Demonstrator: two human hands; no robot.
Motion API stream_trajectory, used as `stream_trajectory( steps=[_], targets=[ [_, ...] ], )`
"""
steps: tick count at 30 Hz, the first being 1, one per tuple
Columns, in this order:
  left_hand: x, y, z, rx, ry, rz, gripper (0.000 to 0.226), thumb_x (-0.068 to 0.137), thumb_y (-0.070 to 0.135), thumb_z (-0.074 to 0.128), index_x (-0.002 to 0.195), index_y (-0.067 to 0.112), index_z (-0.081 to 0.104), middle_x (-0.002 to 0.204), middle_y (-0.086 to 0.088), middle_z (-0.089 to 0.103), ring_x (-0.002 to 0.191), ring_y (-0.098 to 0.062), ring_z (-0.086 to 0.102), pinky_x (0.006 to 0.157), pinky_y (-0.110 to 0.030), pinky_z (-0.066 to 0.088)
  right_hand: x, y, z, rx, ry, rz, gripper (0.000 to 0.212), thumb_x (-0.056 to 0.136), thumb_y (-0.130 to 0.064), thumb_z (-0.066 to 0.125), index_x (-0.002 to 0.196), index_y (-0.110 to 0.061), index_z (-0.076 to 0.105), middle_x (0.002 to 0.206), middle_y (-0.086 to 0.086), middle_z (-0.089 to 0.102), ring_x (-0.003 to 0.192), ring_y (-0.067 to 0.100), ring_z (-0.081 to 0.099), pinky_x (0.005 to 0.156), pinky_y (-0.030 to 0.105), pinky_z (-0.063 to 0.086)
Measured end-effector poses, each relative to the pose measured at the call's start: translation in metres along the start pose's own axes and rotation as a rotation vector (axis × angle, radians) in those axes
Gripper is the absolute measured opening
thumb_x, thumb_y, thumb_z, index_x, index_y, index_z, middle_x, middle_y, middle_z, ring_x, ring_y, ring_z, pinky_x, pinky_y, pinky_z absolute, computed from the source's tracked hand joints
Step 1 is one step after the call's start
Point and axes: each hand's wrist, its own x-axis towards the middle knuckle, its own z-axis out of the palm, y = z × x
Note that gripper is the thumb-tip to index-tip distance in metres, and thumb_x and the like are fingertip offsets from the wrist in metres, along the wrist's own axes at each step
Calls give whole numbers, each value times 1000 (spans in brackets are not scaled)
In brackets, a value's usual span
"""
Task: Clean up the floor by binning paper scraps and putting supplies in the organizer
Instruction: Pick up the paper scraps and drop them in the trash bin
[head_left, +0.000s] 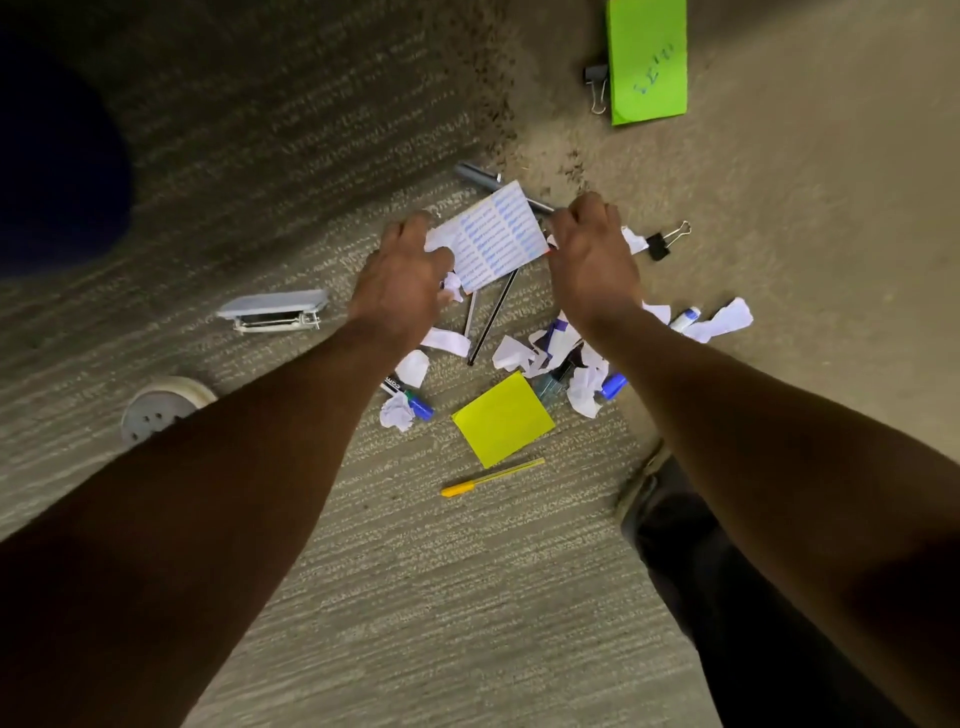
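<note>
Several white paper scraps (724, 319) lie crumpled on the carpet among the supplies. My left hand (405, 275) has its fingers curled round a crumpled scrap (452, 286) and touches the left edge of a white pad printed in blue (491, 236). At the pad's right edge, my right hand (592, 254) is curled over small white scraps that peek out on both sides of it. Supplies on the floor: a yellow sticky pad (503, 418), a yellow pen (491, 476), blue-capped markers (418, 404), a black pencil (491, 317), a grey pen (478, 174), a grey stapler (272, 309).
A black binder clip (665, 241) lies right of my right hand. Another clip (597, 83) sits beside a green paper (647, 60) at the top. A white round object (156, 405) is at the left, a dark blue shape (57, 156) at the upper left, my leg (675, 525) at the lower right.
</note>
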Motion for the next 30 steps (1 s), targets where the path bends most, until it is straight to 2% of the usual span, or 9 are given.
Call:
stream_trajectory(
  steps=[3,8,13,15,17,20,23,27,30],
  targets=[
    [-2,3,4,-79,41,10,17,84,11,66,98,0,67,127,-16,51,109,-33,53,88,-44,49,0,5,-4,104,57,2,22,88,1,48,107,-1,57,110,20,56,102,35,49,75,38,38],
    [-17,9,-4,-224,156,-134,6,79,1,63,78,-2,68,94,-19,64,79,-31,61,72,-35,47,-26,33,-21,378,120,246,17,87,-5,46,104,-6,51,97,17,61,89,35,55,69,34,35],
    [-32,6,-18,-320,175,-213,4,74,0,66,70,0,65,85,-17,66,73,-29,62,68,-31,46,-37,58,-24,187,-91,142,49,90,1,45,136,-16,42,116,19,51,106,35,50,81,39,44],
    [-37,2,-21,-334,177,-247,5,73,2,67,70,2,63,84,-15,65,74,-29,61,68,-33,47,-31,61,-22,104,-169,114,48,90,2,45,135,-17,43,116,18,47,102,35,52,76,37,46],
    [-43,-5,-21,-366,195,-307,6,74,3,66,70,5,61,82,-13,65,75,-27,60,67,-31,45,-26,61,-18,63,-196,131,37,93,-1,45,127,-14,49,115,19,44,94,36,54,71,38,48],
    [-57,-14,-20,-445,187,-413,9,78,6,66,73,5,59,79,-11,65,74,-23,57,64,-27,38,-24,61,-15,132,-147,193,19,96,-6,42,111,-9,54,110,20,44,84,35,55,65,35,43],
    [-79,-21,-15,-459,150,-424,11,79,4,65,76,6,55,78,-11,63,73,-24,55,63,-28,35,-26,59,-16,275,-21,310,10,94,-11,48,101,-8,55,105,19,53,83,33,56,66,29,36],
    [-105,-29,-11,-498,113,-422,20,80,2,62,95,11,55,87,-7,63,78,-27,58,63,-30,39,-48,56,-17,373,-13,505,28,87,-40,63,83,-14,52,81,6,59,76,21,51,67,27,31],
    [-116,-28,-9,-423,48,-408,42,82,-2,58,121,14,61,109,-17,61,93,-31,60,80,-31,45,-71,54,-12,346,-70,658,28,86,-40,61,78,-14,53,69,3,57,71,25,54,64,28,32]
  ],
)
